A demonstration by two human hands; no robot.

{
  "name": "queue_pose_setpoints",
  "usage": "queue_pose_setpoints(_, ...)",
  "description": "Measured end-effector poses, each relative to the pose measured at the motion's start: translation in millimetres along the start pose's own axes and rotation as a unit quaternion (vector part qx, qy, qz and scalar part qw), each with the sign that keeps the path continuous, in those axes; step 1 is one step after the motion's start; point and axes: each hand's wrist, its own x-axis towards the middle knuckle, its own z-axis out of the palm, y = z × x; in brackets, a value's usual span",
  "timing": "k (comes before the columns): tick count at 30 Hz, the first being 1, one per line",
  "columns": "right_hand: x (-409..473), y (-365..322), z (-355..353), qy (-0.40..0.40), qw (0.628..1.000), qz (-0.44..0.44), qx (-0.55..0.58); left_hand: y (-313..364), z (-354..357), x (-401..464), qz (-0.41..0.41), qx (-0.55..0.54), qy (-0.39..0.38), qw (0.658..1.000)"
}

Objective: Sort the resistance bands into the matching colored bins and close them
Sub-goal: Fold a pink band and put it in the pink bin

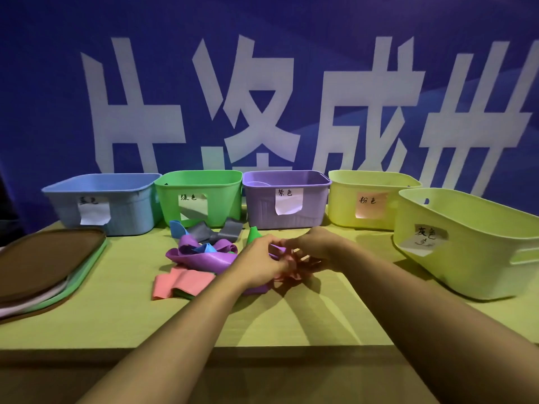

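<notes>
Head view. Hands meet at table centre: left hand and right hand both have their fingers curled into a crumpled pink band, pinching its folds between them. The band is bunched, so no clear long axis shows; its loose loops hang toward the near edge of the table. Both hands touch it; neither is nearer.

Bin labelled pink is a yellow-green tub standing beyond and to the right of the hands, fourth in the back row, mouth up and uncovered. The right hand lies closer to it, so the carry is judged to run forward and rightward with that hand.

Remaining bands lie in a heap just left of the left hand: purple uppermost, blue and grey behind, a second pink strip flat at the near side with its long axis roughly left to right.

Lids are stacked at far left, well apart from the bins; no bin is closed yet.
</notes>
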Motion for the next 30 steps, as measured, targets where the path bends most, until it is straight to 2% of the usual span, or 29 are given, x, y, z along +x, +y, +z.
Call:
queue_pose_setpoints(2, -3, -2, -2, -0.019, 0.999, -0.004, 0.041, 2, 0, -2, 0.008, 0.016, -0.017, 1.0)
queue_pose_setpoints(5, -6, -4, -4, -0.023, 0.997, -0.023, 0.063, -2, 2, -1, 0.014, 0.042, 0.035, 0.998)
queue_pose_setpoints(8, -6, -4, -4, -0.019, 0.999, -0.036, 0.034, -5, 1, 3, -0.006, -0.007, 0.083, 0.996)
queue_pose_setpoints(12, -3, -2, -1, 0.014, 0.997, -0.076, -0.019, -2, -5, 6, -0.037, -0.102, 0.09, 0.99)
queue_pose_setpoints(17, -7, 1, -4, -0.042, 0.989, -0.125, -0.07, 4, -21, 10, -0.055, -0.182, 0.093, 0.977)
queue_pose_setpoints(22, -11, -1, -11, -0.029, 0.988, -0.138, -0.063, 14, -36, 13, -0.08, -0.225, 0.104, 0.966)
queue_pose_setpoints(27, -15, 2, -13, -0.03, 0.985, -0.126, -0.111, 24, -45, 17, -0.066, -0.204, 0.149, 0.965)
queue_pose_setpoints(30, -18, 7, -14, -0.017, 0.986, -0.13, -0.101, 33, -53, 24, -0.028, -0.188, 0.191, 0.963)
